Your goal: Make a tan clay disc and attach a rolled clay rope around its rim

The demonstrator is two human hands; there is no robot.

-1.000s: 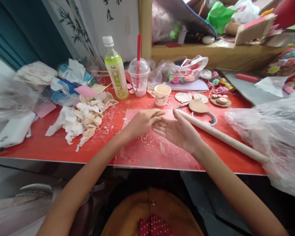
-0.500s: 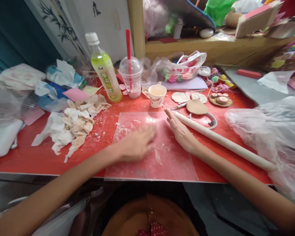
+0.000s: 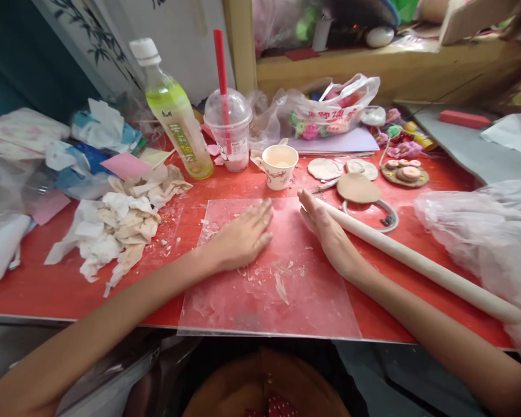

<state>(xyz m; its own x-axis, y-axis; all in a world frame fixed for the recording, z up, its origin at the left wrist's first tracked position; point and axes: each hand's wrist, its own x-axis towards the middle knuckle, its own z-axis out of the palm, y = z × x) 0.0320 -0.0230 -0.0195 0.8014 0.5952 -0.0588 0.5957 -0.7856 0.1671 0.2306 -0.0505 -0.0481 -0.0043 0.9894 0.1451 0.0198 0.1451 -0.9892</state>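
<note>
My left hand (image 3: 243, 236) lies palm down on a clear plastic sheet (image 3: 260, 313), fingers stretched out toward the far edge. On the sheet's right side my right hand (image 3: 327, 234) rests on its edge, fingers extended and thumb up, holding nothing. Beside it a long pale rolling pin (image 3: 417, 258) slants down to the right. Whitish scraps and smears of what looks like clay (image 3: 281, 288) dot the sheet. Beyond the hands stand a paper cup (image 3: 279, 168) with cloudy liquid, a round tan disc (image 3: 358, 189) and flat pale pieces (image 3: 325, 169).
Crumpled tissues (image 3: 119, 226) lie at left. Behind them stand a green drink bottle (image 3: 173, 116) and a plastic cup (image 3: 228, 130) with a red straw. A plastic bag (image 3: 330, 113) sits on papers at the back. Another clear bag (image 3: 473, 231) spreads at right.
My left hand was blurred in motion and now shows sharply, lying flat slightly farther up the sheet. My right hand stays beside the rolling pin. The view has shifted a little.
</note>
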